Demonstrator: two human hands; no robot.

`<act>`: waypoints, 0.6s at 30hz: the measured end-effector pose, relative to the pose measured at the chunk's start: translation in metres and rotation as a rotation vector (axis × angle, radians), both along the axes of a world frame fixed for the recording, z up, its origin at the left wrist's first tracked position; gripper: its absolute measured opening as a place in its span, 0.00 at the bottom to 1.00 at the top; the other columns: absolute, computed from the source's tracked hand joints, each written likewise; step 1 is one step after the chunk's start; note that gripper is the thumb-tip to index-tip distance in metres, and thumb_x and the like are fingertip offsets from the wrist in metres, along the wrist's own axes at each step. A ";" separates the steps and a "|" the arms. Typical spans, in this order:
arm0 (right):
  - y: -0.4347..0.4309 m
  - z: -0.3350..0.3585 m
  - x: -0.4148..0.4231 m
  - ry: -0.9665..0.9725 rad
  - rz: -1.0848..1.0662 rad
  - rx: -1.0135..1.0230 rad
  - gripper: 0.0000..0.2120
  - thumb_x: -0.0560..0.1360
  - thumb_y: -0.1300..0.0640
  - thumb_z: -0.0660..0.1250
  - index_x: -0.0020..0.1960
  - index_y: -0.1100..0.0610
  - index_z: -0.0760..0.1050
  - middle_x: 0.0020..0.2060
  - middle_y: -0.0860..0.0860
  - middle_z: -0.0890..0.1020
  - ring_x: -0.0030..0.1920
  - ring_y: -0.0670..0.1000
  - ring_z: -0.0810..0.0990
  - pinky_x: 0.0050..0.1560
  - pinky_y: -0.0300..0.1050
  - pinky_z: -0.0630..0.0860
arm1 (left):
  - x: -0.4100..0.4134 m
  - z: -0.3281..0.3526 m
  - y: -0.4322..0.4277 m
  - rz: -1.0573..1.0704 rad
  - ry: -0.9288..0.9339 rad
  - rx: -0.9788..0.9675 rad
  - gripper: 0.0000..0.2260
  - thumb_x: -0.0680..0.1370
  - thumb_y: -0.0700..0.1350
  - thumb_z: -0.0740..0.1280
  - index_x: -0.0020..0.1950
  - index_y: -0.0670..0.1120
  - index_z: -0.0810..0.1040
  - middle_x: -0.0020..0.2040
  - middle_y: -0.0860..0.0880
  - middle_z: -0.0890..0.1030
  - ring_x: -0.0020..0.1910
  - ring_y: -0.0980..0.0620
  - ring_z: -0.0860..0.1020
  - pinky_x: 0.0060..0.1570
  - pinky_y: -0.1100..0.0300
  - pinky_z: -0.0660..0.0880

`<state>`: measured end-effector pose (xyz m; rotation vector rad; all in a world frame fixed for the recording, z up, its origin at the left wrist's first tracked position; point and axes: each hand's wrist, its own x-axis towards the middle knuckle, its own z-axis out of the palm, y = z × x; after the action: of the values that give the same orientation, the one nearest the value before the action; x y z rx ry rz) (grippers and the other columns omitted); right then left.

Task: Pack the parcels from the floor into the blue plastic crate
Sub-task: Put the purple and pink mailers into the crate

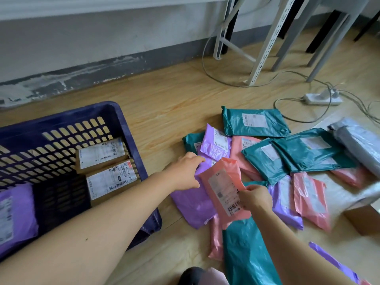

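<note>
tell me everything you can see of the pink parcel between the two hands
The pink parcel is a soft, glossy, crinkled plastic mailer, oblong and fairly flat, with a white shipping label bearing barcodes on its upper face. It lies tilted across a purple parcel and a teal parcel. The right hand pinches its right edge at the label. The left hand meets its upper left corner, but whether it grips this parcel is unclear.
</note>
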<state>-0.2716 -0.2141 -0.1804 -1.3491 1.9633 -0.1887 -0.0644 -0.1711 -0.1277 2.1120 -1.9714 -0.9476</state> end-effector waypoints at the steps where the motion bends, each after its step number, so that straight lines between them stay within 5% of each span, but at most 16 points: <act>1: -0.002 0.010 0.002 -0.012 0.020 -0.020 0.07 0.67 0.63 0.63 0.32 0.57 0.77 0.31 0.55 0.81 0.40 0.59 0.83 0.38 0.44 0.75 | 0.002 0.007 0.001 0.003 -0.010 -0.015 0.32 0.72 0.44 0.70 0.74 0.50 0.61 0.72 0.50 0.61 0.68 0.47 0.66 0.64 0.54 0.69; 13: 0.016 0.152 0.054 0.023 0.336 -0.325 0.06 0.67 0.61 0.66 0.32 0.53 0.74 0.30 0.48 0.77 0.39 0.52 0.76 0.30 0.39 0.65 | 0.011 0.103 0.041 0.028 -0.084 -0.229 0.32 0.71 0.45 0.70 0.73 0.55 0.61 0.71 0.49 0.63 0.69 0.46 0.65 0.65 0.50 0.66; 18: 0.040 0.203 0.089 0.019 0.462 -0.448 0.06 0.67 0.62 0.66 0.32 0.54 0.73 0.31 0.48 0.76 0.39 0.52 0.75 0.29 0.38 0.63 | 0.033 0.131 0.075 0.214 -0.207 -0.361 0.34 0.73 0.45 0.69 0.76 0.51 0.56 0.74 0.48 0.58 0.71 0.46 0.61 0.65 0.50 0.67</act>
<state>-0.1824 -0.1742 0.0222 -2.0597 1.6209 -0.4092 -0.0317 -0.0962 0.0035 2.2138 -1.7836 -0.3191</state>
